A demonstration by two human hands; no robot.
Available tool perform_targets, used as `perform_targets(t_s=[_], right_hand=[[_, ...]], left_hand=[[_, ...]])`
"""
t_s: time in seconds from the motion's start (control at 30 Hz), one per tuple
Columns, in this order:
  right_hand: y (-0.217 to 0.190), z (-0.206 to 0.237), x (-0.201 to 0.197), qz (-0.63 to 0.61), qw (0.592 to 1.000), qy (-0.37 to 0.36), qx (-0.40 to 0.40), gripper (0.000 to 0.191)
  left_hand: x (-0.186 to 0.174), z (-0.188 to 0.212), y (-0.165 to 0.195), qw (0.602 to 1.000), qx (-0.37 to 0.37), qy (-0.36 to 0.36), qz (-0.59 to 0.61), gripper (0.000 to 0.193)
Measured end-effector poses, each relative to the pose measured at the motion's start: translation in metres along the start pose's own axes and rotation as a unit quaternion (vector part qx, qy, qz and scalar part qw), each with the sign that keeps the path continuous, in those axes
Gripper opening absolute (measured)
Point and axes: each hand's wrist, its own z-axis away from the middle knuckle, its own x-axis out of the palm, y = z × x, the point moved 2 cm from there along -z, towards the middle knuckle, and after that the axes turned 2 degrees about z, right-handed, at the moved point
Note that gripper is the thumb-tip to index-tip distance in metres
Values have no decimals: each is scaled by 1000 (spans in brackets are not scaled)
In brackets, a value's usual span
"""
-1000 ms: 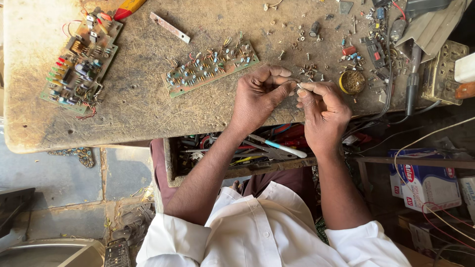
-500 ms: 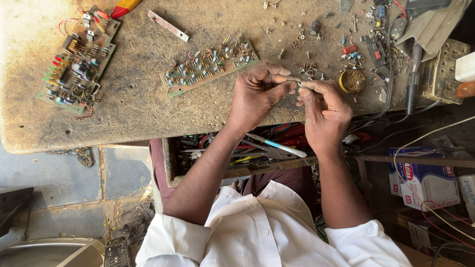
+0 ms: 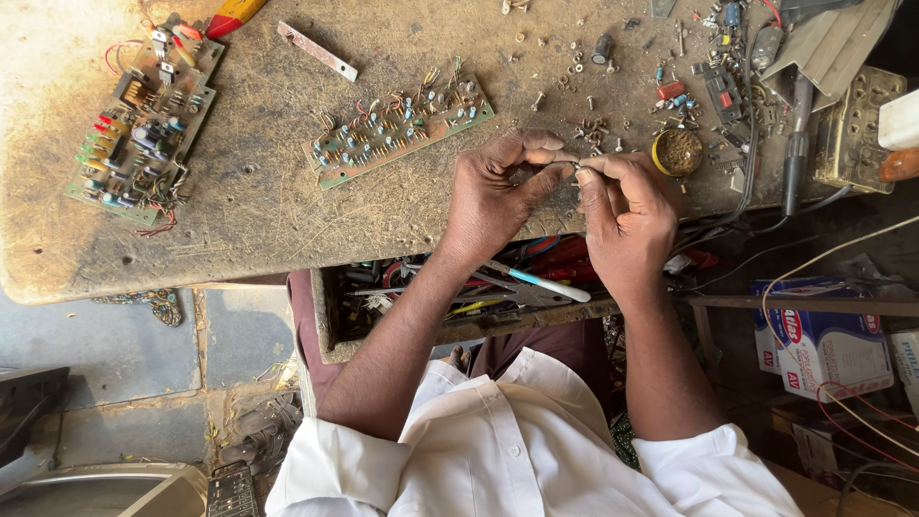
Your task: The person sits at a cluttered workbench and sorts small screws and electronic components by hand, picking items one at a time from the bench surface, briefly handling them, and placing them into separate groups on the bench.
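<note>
Fingers [image 3: 553,156] of the left hand [image 3: 493,191] and right hand [image 3: 627,215] are pinched nearly shut, tips meeting on a tiny metal part [image 3: 575,166], too small to identify, held just above the bench [image 3: 249,220] edge. At ten o'clock from the hands lies a narrow green circuit board [image 3: 397,129]; at two o'clock, a small round tin [image 3: 678,151]; far at nine o'clock, a larger circuit board [image 3: 144,120].

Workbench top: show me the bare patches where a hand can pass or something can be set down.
Bare top lies between the square circuit board and the long circuit board, and along the near edge of the workbench beside the left hand. Beyond the right hand it is crowded: loose screws, a round tin, cables.
</note>
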Motion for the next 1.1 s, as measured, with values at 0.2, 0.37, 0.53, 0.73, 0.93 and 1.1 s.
perform_targets(t_s=[0.2, 0.37, 0.53, 0.73, 0.93, 1.1], right_hand=[[5, 5, -4, 70, 997, 13, -9, 9], [11, 10, -4, 64, 997, 12, 32, 14], [16, 12, -2, 4, 996, -2, 92, 24], [20, 12, -1, -24, 993, -11, 119, 32], [23, 14, 0, -42, 992, -11, 116, 38], [20, 14, 0, -71, 989, -12, 131, 38]], left_hand=[[4, 6, 9, 993, 62, -1, -98, 15], [7, 10, 13, 993, 60, -4, -104, 16], [8, 11, 15, 994, 49, -10, -94, 20], [9, 14, 15, 993, 75, -22, -86, 18], [9, 15, 13, 996, 56, -29, -68, 19], [9, 16, 12, 998, 35, -32, -41, 19]])
